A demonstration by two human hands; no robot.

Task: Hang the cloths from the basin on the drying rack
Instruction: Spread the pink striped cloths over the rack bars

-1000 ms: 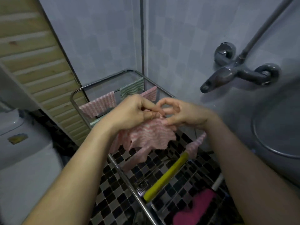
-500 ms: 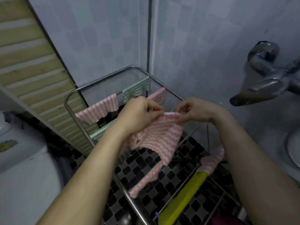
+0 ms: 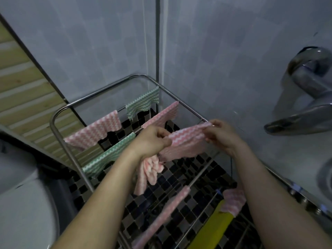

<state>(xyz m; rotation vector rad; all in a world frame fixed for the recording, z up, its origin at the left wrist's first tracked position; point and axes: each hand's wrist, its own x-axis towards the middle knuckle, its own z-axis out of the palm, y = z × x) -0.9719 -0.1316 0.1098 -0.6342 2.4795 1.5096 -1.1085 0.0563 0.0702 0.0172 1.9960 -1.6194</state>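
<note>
Grey tiled walls (image 3: 224,51) meet in a corner behind a chrome tubular drying rack (image 3: 100,89), which stands over a black-and-white mosaic floor (image 3: 206,169). At my left edge I read a white rounded fixture (image 3: 21,203) and a pale wooden slatted panel (image 3: 18,83); at my right, a chrome mixer tap (image 3: 305,97).

On the rack's far rail hang a pink-and-white zigzag cloth (image 3: 95,132) and a green-and-white zigzag cloth (image 3: 143,103). The next rail carries a second green zigzag cloth (image 3: 109,155) and a second pink one (image 3: 161,115). Nearer to me, a blurred pink cloth (image 3: 161,216) lies along a rail, and another small pink cloth (image 3: 233,200) sits just above a yellow object (image 3: 213,232).

The task cloth, a pink-and-white zigzag piece (image 3: 186,141), is stretched in mid-air above the rack's middle. My left hand (image 3: 152,139) pinches its left top edge, with the rest of the cloth bunched below that hand. My right hand (image 3: 221,133) pinches the right top corner, close to the rack's right side bar. I cannot tell whether the cloth touches a rail.
</note>
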